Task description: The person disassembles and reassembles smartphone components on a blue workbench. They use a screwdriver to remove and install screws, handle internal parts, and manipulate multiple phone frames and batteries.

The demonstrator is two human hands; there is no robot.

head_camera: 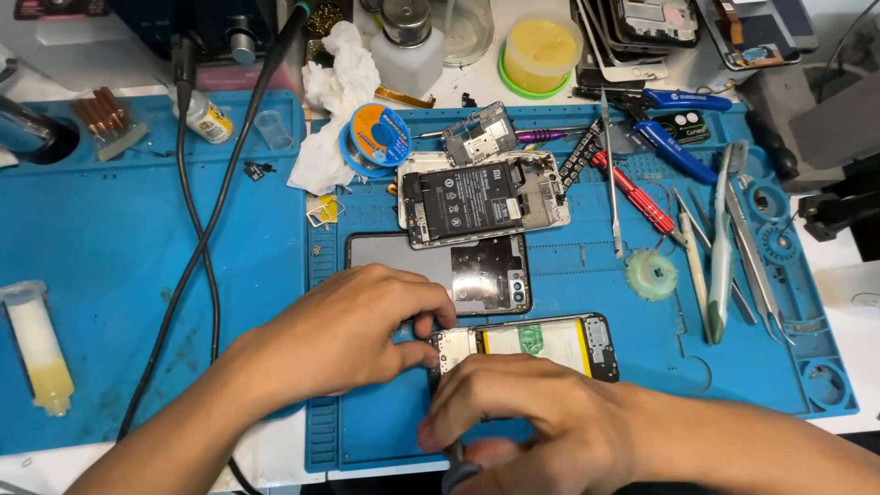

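Right hand (513, 408) sits lowest, near the front edge of the blue repair mat (605, 275), fingers curled down over the near side of the opened phone (541, 344); a dark tool handle (458, 472) shows under the palm, grip on it unclear. Left hand (353, 330) comes in from the left, fingers bent, tips pinching the phone's left end. Phone lies flat on the mat, yellow battery up, both hands touching it. Little free mat in front; open blue mat far left, crossed by a black cable (206, 238).

Just behind: a detached back cover (440, 270), then a second opened phone (481, 197) with black battery. Right side is crowded: tweezers (756, 257), red screwdriver (632, 192), blue-handled pliers (678, 137), a pale green round part (652, 274).

Containers: syringe (37, 344) at left holds yellowish paste; round tub (541, 50) at back holds yellow flux. Solder spool (378, 136) beside crumpled tissue (335, 101).
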